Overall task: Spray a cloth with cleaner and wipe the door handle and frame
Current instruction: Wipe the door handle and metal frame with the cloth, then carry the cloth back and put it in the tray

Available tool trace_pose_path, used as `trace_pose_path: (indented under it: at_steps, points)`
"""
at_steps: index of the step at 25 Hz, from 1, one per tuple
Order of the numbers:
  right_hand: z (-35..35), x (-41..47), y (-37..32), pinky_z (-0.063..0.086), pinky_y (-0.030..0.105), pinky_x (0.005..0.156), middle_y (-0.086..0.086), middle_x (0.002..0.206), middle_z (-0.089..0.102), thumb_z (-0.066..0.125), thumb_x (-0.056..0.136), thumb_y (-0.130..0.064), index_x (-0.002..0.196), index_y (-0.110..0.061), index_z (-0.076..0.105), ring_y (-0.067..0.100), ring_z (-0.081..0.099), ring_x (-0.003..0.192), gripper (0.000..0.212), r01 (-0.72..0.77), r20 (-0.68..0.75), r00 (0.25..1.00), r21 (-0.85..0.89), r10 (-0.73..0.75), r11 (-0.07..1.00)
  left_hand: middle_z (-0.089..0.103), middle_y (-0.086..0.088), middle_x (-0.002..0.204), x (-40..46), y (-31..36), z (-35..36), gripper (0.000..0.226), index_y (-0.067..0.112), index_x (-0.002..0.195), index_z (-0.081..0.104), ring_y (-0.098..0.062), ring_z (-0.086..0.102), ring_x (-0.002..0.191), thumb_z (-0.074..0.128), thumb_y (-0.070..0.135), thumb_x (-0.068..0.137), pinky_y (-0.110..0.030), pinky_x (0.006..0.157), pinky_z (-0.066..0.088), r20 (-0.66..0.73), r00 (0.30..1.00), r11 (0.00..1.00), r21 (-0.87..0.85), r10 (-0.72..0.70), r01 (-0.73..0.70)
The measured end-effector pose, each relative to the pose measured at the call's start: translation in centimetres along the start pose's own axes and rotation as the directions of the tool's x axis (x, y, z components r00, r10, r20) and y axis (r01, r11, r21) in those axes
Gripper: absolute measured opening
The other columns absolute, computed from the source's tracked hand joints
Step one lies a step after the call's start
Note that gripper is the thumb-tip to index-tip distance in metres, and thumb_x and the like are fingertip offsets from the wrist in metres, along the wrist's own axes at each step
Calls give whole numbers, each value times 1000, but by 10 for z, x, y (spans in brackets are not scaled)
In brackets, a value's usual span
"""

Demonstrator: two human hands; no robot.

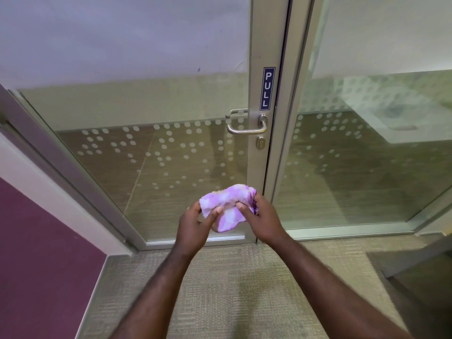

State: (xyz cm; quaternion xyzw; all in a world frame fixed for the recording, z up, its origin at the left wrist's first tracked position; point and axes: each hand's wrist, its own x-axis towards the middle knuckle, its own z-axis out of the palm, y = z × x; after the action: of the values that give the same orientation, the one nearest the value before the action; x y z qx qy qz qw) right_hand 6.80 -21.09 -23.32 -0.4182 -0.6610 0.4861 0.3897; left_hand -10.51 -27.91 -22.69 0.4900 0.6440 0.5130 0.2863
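Observation:
A crumpled purple and white cloth [227,206] is bunched between both hands in front of a glass door. My left hand [195,223] grips its left side and my right hand [263,216] grips its right side, thumbs pressing on top. Above them a silver lever door handle [247,128] sits on the aluminium door frame [259,45], with a keyhole [260,143] just below it and a blue PULL sign [267,88] above. No spray bottle is in view.
A glass door [151,143] with frosted top and dot pattern fills the left, and a fixed glass panel [367,155] stands to the right. A purple wall [44,241] is at the left. Beige carpet [232,289] covers the floor below.

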Motion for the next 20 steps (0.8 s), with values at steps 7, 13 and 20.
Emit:
trace_pose_path:
  at_steps: [7,13,20]
  points:
    - [6,-23,14,31,38,115,7,147,49,65,93,-30,135,-12,53,24,34,143,47,12,-245,966,-263,-78,965,51,8,145,8,-10,4,56,24,133,58,-14,35,143,54,58,89,-46,119,6,40,984,882,439,172,-172]
    - [-30,-52,29,13,39,121,-5,164,4,65,94,-33,147,-45,20,15,-8,151,70,-84,-450,889,-343,-85,935,38,2,156,14,2,56,66,12,144,45,-15,22,149,56,50,92,-48,120,1,220,955,869,409,202,-278]
    - [-136,-82,64,14,26,120,-16,161,7,61,94,-39,155,-24,12,2,-1,150,80,-225,-678,730,-119,87,967,28,5,160,18,33,189,85,15,150,35,-7,14,149,36,68,84,-43,119,-5,486,832,862,267,266,-431]
